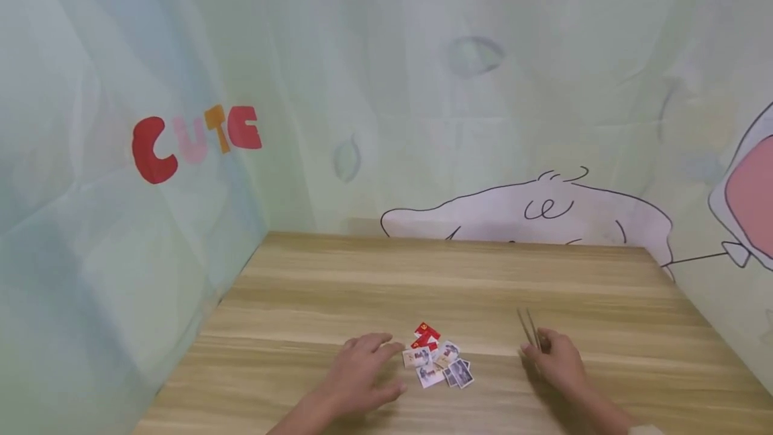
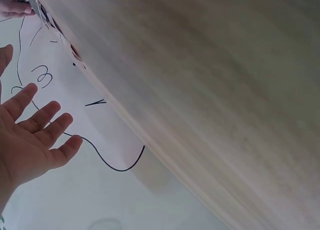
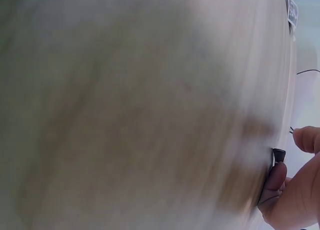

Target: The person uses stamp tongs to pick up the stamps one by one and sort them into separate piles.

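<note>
A small overlapping pile of stamps (image 1: 431,372) lies on the wooden table, some red with a yellow emblem, others pale or grey with white borders. Just left of the pile is my left hand (image 1: 362,373), its fingers spread and thumb apart, holding nothing. Its loosely extended fingers also show in the left wrist view (image 2: 37,135). To the right of the stamps, my right hand (image 1: 561,362) pinches a pair of tweezers (image 1: 529,327) whose two slim prongs point away from me, tips apart. In the right wrist view, a dark end (image 3: 279,155) pokes out by the fingers.
The wood-grain table (image 1: 338,287) runs back to a pale fabric backdrop (image 1: 386,86) with a cartoon outline. Another fabric side (image 1: 78,233), lettered "CUTE", closes off the left. Fabric also borders the table on the right.
</note>
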A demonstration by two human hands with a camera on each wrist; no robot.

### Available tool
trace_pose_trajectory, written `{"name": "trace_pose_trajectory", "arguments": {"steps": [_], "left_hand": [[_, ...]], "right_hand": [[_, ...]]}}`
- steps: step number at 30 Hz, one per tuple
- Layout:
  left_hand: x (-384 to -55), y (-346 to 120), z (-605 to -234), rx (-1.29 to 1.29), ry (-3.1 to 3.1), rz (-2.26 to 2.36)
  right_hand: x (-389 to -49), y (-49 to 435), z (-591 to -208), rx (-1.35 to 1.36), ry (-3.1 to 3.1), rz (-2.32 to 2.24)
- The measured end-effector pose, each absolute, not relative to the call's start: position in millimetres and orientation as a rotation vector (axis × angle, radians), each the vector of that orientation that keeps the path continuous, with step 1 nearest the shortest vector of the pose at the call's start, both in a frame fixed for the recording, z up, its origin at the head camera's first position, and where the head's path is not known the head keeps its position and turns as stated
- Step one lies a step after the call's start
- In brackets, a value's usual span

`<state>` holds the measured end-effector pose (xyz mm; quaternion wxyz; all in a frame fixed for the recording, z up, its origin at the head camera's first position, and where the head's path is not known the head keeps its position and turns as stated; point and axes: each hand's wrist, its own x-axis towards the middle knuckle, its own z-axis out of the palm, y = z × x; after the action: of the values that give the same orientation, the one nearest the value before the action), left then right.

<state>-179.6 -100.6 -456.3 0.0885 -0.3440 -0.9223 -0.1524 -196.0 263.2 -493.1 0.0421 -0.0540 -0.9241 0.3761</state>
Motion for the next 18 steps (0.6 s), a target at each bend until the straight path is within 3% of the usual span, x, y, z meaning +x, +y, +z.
{"name": "trace_pose_trajectory", "arguments": {"steps": [18], "left_hand": [[-185.0,-84.0,-462.1,-1.168,-2.744,-0.424]], "right_hand": [[-199.0,263.1,-495.9,-0.196,-2.835,0.983]]}}
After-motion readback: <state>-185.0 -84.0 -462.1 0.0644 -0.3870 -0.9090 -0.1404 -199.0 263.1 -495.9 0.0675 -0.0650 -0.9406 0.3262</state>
